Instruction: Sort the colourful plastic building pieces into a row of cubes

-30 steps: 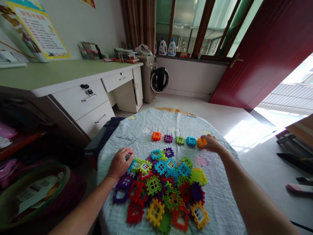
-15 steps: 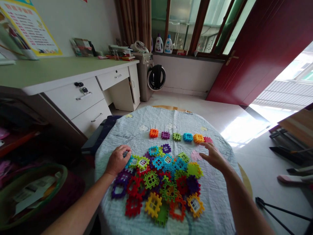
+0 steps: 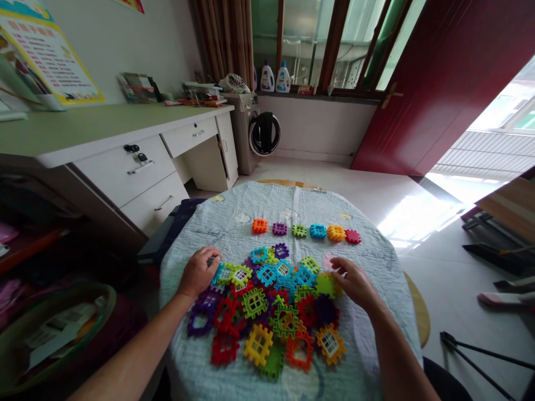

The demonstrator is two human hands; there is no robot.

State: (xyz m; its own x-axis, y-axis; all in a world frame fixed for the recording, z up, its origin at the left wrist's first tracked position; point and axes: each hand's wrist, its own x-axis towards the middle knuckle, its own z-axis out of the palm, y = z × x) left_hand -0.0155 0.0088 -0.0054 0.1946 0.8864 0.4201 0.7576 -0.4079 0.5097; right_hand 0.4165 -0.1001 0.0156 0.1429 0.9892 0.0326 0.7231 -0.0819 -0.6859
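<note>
A heap of notched plastic building blocks (image 3: 254, 302) in several colours covers the near middle of the cloth-covered round table (image 3: 188, 234). My left hand (image 3: 199, 274) rests at the heap's left edge, its fingers curled in around a small dark thing I cannot make out, close to a blue block (image 3: 218, 273). At the right edge, my right hand (image 3: 355, 283) has its fingers apart beside a lime green block (image 3: 325, 285), with nothing seen in them. Farther back lies a row of blocks: orange (image 3: 259, 225), purple (image 3: 280, 229), green (image 3: 299, 230), blue (image 3: 318, 231), yellow (image 3: 336, 233) and red (image 3: 353, 236).
To the left stands a green-topped desk (image 3: 104, 125) with white drawers. A washing machine (image 3: 246, 136) with its door open is beyond it. At lower left is a round basket (image 3: 109, 306) with papers. A red door (image 3: 401, 94) stands on the right.
My right hand has come down from beside the red end of the row to the lime green block at the heap. My left hand stays nearly in place. The view has shifted slightly.
</note>
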